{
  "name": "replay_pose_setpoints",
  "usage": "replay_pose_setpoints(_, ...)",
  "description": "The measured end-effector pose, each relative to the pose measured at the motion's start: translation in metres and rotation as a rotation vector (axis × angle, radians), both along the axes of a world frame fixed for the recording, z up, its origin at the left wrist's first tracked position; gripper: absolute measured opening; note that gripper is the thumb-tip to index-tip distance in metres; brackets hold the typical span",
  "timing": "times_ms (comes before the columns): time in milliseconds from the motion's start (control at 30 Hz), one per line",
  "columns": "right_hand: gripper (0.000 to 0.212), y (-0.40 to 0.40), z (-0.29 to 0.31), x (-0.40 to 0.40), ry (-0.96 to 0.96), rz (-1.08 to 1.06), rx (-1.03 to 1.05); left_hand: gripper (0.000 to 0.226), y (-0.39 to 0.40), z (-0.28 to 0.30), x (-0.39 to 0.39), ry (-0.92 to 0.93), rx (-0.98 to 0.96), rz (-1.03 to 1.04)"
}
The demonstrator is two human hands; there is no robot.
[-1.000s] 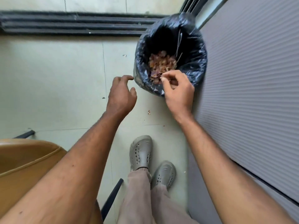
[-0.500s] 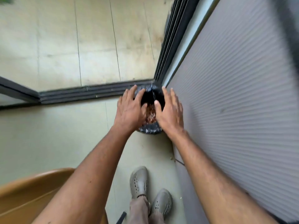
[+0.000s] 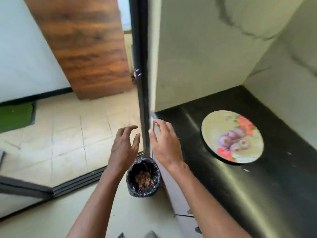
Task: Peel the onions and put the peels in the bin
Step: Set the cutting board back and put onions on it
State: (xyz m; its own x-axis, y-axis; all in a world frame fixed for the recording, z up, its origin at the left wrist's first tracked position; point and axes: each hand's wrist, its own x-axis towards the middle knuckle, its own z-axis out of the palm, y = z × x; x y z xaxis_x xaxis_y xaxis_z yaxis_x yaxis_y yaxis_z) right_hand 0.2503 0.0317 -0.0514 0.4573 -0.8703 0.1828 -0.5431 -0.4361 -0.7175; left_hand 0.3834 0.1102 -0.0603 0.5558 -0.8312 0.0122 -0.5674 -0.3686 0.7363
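**A:** Now, where are the hands, compared with the bin [image 3: 143, 179]?

**B:** Both are above it and higher than a moment ago. One second before, the right hand [image 3: 165, 145] was low over the bin mouth and pinched some peel there. At this moment it is raised, with fingers spread and nothing in them. The left hand [image 3: 123, 146] is the same: fingers loose and slightly bent, holding nothing.

**A:** And the peels [image 3: 143, 179]?

**B:** They lie as a brown heap inside the bin, on the black liner. The bin stands on the floor, against the front of the desk [image 3: 240, 186], directly under the two hands.

**A:** So the view went up as well?

**B:** Yes. Before, it looked down at the bin and the feet. At present it shows the top of the desk, to the right of the bin and higher. A flowered plate [image 3: 214, 121] rests there, with four purple onions [image 3: 234, 140] on it. They look smooth and without dry skin, but the picture is blurred, so I cannot be sure.

**A:** What does it mean for the task?

**B:** I think this load of peel is thrown away. If the onions are really bare, the work is almost finished.
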Motion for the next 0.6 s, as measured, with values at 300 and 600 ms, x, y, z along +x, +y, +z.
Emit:
replay_pose_setpoints(300,0.039,-0.033,0.067,-0.142,0.03,-0.37,-0.007,0.033,-0.099,0.083,-0.109,0.098,-0.036,-0.366)
replay_pose_setpoints(600,0.04,-0.006,0.091,-0.287,0.017,-0.937,0.017,0.03,-0.146,0.108,-0.284,0.073,0.06,-1.006)
